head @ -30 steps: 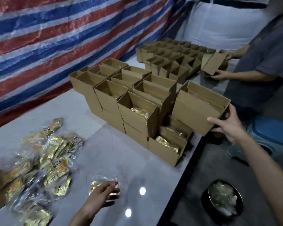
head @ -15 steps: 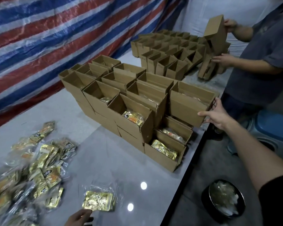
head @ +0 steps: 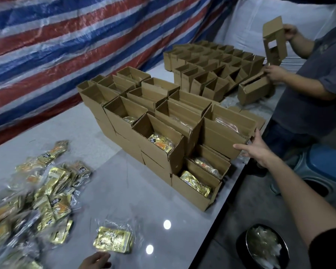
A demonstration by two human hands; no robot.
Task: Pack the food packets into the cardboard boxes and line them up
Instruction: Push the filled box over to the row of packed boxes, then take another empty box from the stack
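The right hand point(head: 254, 150) presses straight, spread fingers against the end of a filled cardboard box point(head: 225, 133) on the upper layer near the table point(head: 134, 200) edge. The left hand point(head: 96, 261), half out of view, lies just below a gold food packet point(head: 113, 242). I cannot tell how its fingers lie.

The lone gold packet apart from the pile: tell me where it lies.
In the head view, the lone gold packet lies flat on the grey table, lower centre-left, just right of the loose packet pile and directly beyond the left hand.
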